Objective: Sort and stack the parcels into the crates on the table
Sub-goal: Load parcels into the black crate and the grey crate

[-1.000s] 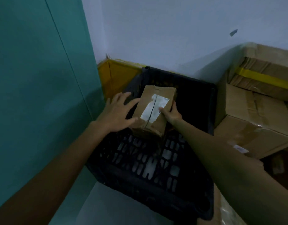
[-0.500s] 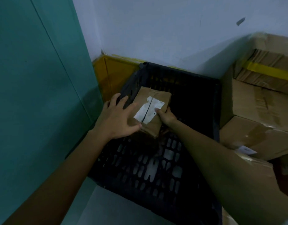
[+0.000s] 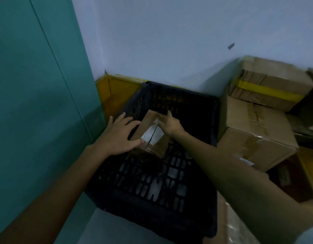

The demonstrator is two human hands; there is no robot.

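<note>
A small brown cardboard parcel with a white label sits low inside the black plastic crate, against its left side. My left hand lies flat against the parcel's left face, fingers spread. My right hand rests on the parcel's top right edge, fingers curled over its far side. The parcel's underside is hidden, so whether it touches the crate's perforated floor is unclear.
A teal wall panel stands close on the left. A white wall with a yellow skirting is behind the crate. Large taped cardboard boxes are stacked to the crate's right.
The parcel has gone lower and deeper into the crate. My right hand slid from its near right side to its top far edge. My left hand stayed on the left face.
</note>
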